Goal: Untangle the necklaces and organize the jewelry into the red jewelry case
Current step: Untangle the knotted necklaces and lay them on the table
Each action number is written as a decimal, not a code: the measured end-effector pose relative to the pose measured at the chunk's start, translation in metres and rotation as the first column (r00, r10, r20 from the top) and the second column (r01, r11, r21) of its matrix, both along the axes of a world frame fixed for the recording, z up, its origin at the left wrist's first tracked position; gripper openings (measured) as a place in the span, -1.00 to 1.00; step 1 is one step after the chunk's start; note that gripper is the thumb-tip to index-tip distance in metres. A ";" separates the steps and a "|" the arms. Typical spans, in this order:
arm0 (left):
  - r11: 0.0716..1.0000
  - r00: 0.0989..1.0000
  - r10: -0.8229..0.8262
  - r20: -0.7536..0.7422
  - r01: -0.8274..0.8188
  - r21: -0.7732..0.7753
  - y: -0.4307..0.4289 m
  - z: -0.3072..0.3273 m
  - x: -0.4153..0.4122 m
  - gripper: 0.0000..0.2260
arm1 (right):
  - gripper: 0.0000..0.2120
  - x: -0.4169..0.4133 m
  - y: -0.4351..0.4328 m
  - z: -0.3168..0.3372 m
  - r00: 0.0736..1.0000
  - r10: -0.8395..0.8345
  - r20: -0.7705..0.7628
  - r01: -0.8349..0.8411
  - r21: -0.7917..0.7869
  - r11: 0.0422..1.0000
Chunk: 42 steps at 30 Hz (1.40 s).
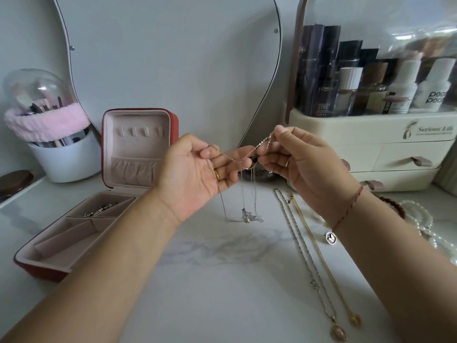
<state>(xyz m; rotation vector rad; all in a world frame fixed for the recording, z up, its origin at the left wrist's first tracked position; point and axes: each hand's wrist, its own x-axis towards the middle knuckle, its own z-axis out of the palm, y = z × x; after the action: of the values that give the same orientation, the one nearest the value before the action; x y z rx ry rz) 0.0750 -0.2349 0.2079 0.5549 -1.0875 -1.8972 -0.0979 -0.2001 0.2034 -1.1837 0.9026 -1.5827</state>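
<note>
Item: tangled chains [237,159], centre frame, pendants [248,216] hanging down to tabletop [222,280].
Grip: left hand [195,177], right hand [306,164] each pinch a strand.
Case: red jewelry case [174,127], open, lower left.
Risk: pulling apart may tighten knot, snap links.

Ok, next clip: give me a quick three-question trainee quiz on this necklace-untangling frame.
1. True or false: the left hand and the right hand both pinch the tangled chains.
2. Multiple choice: the red jewelry case is A) zipped shut, B) open with its lid upright, C) upside down.
3. Short answer: how many laid-out necklaces lie stretched along the table beside the right forearm?

Key: 1 true; 2 B; 3 two, one silver-coloured and one gold-coloured.
</note>
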 end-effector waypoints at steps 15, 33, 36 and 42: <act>0.989 0.984 0.148 -0.095 -0.147 0.014 -0.005 0.003 0.006 -0.76 | -0.79 -0.007 0.001 0.003 1.000 0.006 0.000 -0.006 0.102 0.995; 0.931 0.927 0.355 -0.122 -0.339 0.133 -0.013 0.002 0.009 -0.75 | -0.86 -0.056 0.010 0.017 0.961 0.262 -0.091 -0.210 0.381 0.900; 0.938 0.938 0.335 -0.091 -0.324 0.123 -0.013 0.002 0.008 -0.70 | -0.84 -0.057 0.010 0.018 0.959 0.281 -0.037 -0.249 0.364 0.897; 0.950 0.954 0.295 -0.050 -0.287 0.126 -0.015 -0.002 0.009 -0.77 | -0.79 -0.053 0.012 0.024 0.937 0.318 0.144 -0.337 0.145 0.930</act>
<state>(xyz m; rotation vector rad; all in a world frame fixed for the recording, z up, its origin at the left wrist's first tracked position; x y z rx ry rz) 0.0836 -0.2499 0.2057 0.6731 -0.8041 -1.7132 -0.1513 -0.1877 0.2272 -1.0474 0.7034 -1.2656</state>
